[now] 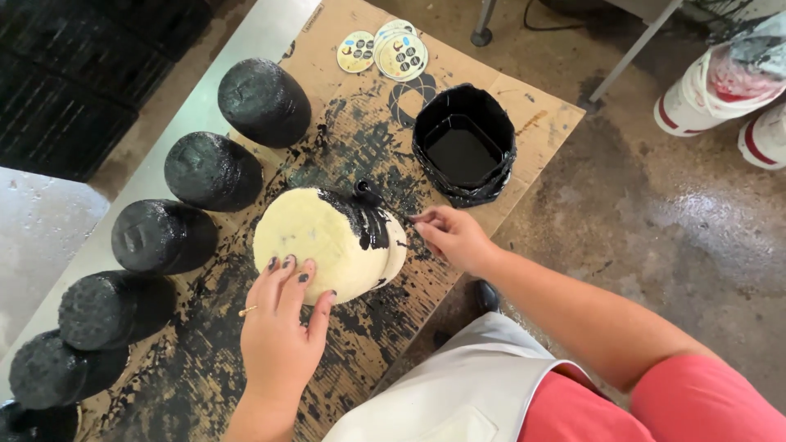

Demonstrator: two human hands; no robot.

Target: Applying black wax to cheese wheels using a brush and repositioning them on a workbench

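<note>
Painting step: my left hand point(278, 327) rests flat, fingers spread, on the pale cylinder point(327, 239) lying on the cardboard point(360, 139). My right hand point(454, 236) pinches what looks like a brush point(378, 200), dabbing black. Next I need fresh paint from the black tub point(464, 143).

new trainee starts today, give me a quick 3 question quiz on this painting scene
1. True or false: the pale round block is already fully black.
2. Which hand rests flat on the block's top? A) left hand B) right hand
3. What does the black container by the block stand on?

Key: 1 false, only one patch is black. 2 A; the right hand holds a brush at the block's edge. 3 the paint-stained cardboard sheet.
</note>
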